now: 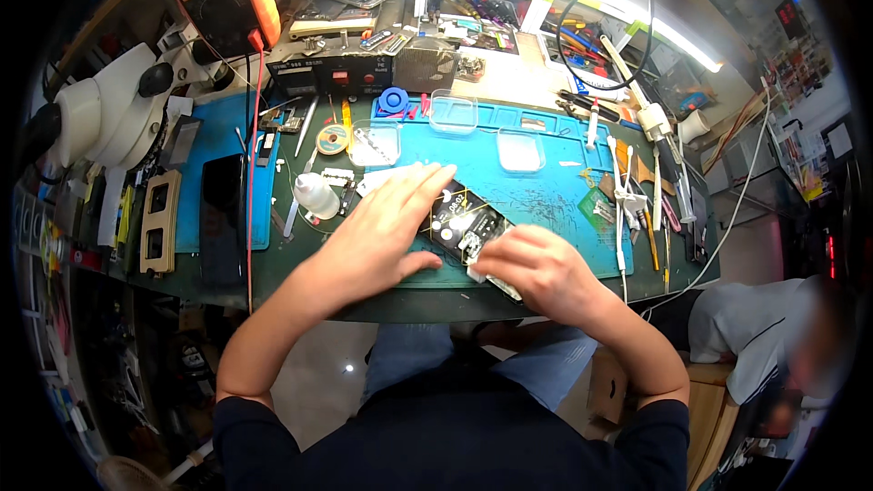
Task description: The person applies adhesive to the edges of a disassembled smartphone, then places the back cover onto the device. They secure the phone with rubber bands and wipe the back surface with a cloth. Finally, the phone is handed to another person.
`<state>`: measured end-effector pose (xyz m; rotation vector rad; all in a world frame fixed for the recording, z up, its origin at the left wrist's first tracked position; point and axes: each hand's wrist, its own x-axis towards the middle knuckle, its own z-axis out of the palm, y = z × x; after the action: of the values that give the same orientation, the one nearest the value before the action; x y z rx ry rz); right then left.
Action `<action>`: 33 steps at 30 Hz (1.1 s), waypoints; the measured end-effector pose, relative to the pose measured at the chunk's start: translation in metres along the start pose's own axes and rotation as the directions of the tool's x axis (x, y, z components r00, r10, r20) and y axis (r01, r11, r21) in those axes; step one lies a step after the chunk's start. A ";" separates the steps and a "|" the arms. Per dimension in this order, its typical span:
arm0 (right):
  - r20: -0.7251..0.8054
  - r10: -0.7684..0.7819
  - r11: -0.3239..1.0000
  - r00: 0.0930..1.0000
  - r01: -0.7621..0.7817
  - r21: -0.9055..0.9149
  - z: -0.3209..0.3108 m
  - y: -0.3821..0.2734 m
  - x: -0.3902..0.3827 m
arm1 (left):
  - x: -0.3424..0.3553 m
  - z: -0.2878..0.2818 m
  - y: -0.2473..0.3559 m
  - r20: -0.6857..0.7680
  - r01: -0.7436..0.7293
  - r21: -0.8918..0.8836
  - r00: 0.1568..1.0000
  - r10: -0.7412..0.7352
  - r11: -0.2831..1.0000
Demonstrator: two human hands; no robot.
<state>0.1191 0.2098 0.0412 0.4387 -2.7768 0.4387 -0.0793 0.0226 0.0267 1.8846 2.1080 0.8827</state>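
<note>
A dark phone (460, 221) lies slantwise on the blue work mat (546, 202), with pale marks and thin yellow lines on its face. My left hand (386, 216) rests at its upper left end, fingers stretched out and thumb apart, gripping nothing. Over the lower right end, the fingers of my right hand (536, 268) are pinched together. A small white bit shows under those fingertips, too blurred to name, and the right hand covers part of the phone. Just left of my left hand stands a white squeeze bottle (316, 195).
Clear plastic boxes (521, 151) and a solder wire spool (333, 138) sit farther back. Swabs and tools (626, 205) lie at the right. A microscope (100, 114), a dark phone-shaped panel (224, 218) and a red cable (254, 173) occupy the left. Another person (750, 332) is at lower right.
</note>
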 end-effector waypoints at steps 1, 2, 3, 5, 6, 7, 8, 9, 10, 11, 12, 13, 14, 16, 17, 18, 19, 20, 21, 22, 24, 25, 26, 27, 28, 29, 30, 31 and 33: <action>-0.076 0.047 0.999 0.996 -0.045 0.029 -0.004 0.003 -0.004 | 0.007 -0.002 -0.004 0.043 0.002 0.015 0.999 -0.003 1.000; -0.152 0.094 0.994 0.984 -0.084 0.067 -0.009 0.007 -0.011 | 0.012 -0.003 -0.008 0.089 0.009 0.035 0.996 -0.012 0.999; -0.210 0.270 0.956 0.940 -0.235 0.175 -0.015 0.009 -0.015 | 0.018 -0.005 -0.014 0.136 -0.028 -0.025 0.990 0.032 0.999; -0.224 0.526 0.823 0.820 -0.426 0.376 -0.026 0.011 -0.026 | 0.021 -0.004 -0.019 0.136 -0.065 -0.017 0.989 0.066 0.998; -0.209 0.539 0.800 0.816 -0.419 0.429 -0.024 0.012 -0.031 | 0.024 -0.005 -0.017 0.140 -0.086 -0.013 0.986 0.087 0.996; -0.193 0.550 0.775 0.812 -0.411 0.480 -0.016 0.015 -0.038 | 0.027 -0.008 -0.014 0.149 -0.074 -0.025 0.986 0.077 0.997; -0.181 0.559 0.746 0.809 -0.395 0.536 -0.009 0.016 -0.041 | 0.027 -0.011 -0.010 0.123 -0.058 -0.114 0.990 0.072 0.992; -0.101 0.598 0.646 0.795 -0.404 0.648 -0.004 0.012 -0.043 | 0.026 -0.013 -0.006 0.098 -0.043 -0.203 0.993 0.064 0.978; -0.044 0.610 0.580 0.791 -0.408 0.705 -0.003 0.007 -0.046 | 0.023 -0.016 -0.002 0.074 -0.030 -0.291 0.996 0.053 0.956; -0.081 0.594 0.596 0.801 -0.369 0.713 0.000 0.006 -0.049 | 0.022 -0.018 0.003 0.063 -0.034 -0.279 0.997 0.054 0.960; -0.116 0.570 0.608 0.813 -0.323 0.725 0.003 0.005 -0.050 | 0.018 -0.020 0.007 0.124 0.079 -0.398 0.992 -0.032 0.914; 0.035 0.624 0.367 0.780 -0.333 0.868 0.001 0.001 -0.050 | 0.015 -0.015 0.004 0.098 0.065 -0.537 0.995 -0.014 0.841; 0.051 0.626 0.302 0.778 -0.303 0.904 0.005 -0.002 -0.051 | 0.013 -0.010 -0.001 0.067 0.045 -0.662 0.998 0.000 0.748; 0.085 0.625 0.162 0.776 -0.235 0.958 0.016 -0.006 -0.052 | 0.011 -0.013 -0.002 0.052 -0.051 -0.645 0.993 0.111 0.762; 0.100 0.644 0.103 0.759 -0.215 0.971 0.016 -0.013 -0.051 | 0.010 -0.018 0.005 0.100 0.068 -0.740 0.995 0.009 0.669; 0.111 0.674 0.070 0.730 -0.212 0.975 0.011 -0.024 -0.046 | 0.007 -0.019 0.010 0.083 0.092 -0.819 0.996 -0.042 0.566; -0.001 0.677 0.147 0.736 -0.134 0.980 0.011 -0.034 -0.042 | 0.004 -0.020 0.015 0.068 0.102 -0.885 0.993 -0.092 0.454; -0.112 0.670 0.227 0.734 -0.059 0.972 0.010 -0.044 -0.036 | 0.001 -0.005 0.010 -0.034 -0.023 -0.958 0.999 -0.034 0.287; -0.157 0.673 0.268 0.723 -0.040 0.963 0.009 -0.054 -0.029 | -0.006 0.011 0.004 -0.066 -0.050 -0.987 0.993 -0.101 0.153; -0.199 0.676 0.376 0.709 -0.099 0.921 0.003 -0.065 -0.019 | -0.014 0.025 0.002 -0.085 -0.084 -0.996 0.982 -0.170 0.014; -0.407 0.581 0.614 0.705 -0.051 0.788 0.013 -0.075 -0.009 | -0.014 0.042 0.026 -0.004 -0.057 -0.987 0.942 -0.335 -0.149; -0.467 0.557 0.654 0.687 -0.017 0.756 0.019 -0.077 -0.004 | -0.012 0.044 0.038 0.018 -0.053 -0.965 0.964 -0.266 -0.257; -0.477 0.534 0.672 0.698 -0.007 0.741 0.021 -0.078 -0.002 | -0.011 0.050 0.046 0.028 -0.049 -0.928 0.979 -0.201 -0.371; -0.488 0.511 0.688 0.708 0.003 0.725 0.022 -0.080 0.000 | -0.009 0.054 0.051 -0.028 -0.118 -0.839 0.984 -0.174 -0.531; -0.498 0.487 0.705 0.718 0.014 0.709 0.023 -0.082 0.002 | -0.011 0.052 0.052 -0.020 -0.113 -0.828 0.985 -0.173 -0.550; -0.503 0.483 0.707 0.717 0.019 0.707 0.024 -0.083 0.002 | -0.012 0.053 0.053 -0.014 -0.111 -0.809 0.985 -0.170 -0.577; -0.476 0.506 0.690 0.720 -0.006 0.724 0.024 -0.085 0.000 | -0.012 0.054 0.054 -0.008 -0.108 -0.790 0.986 -0.166 -0.603; -0.448 0.529 0.671 0.721 -0.032 0.741 0.023 -0.088 -0.003 | -0.012 0.055 0.051 0.030 -0.079 -0.787 0.986 -0.165 -0.612; -0.440 0.538 0.673 0.719 -0.052 0.738 0.020 -0.092 -0.008 | -0.012 0.059 0.049 0.050 -0.057 -0.763 0.988 -0.147 -0.644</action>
<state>0.1523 0.1216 0.0430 -0.0873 -1.9134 1.4384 -0.0066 0.0304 0.0025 0.3010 0.1555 1.8561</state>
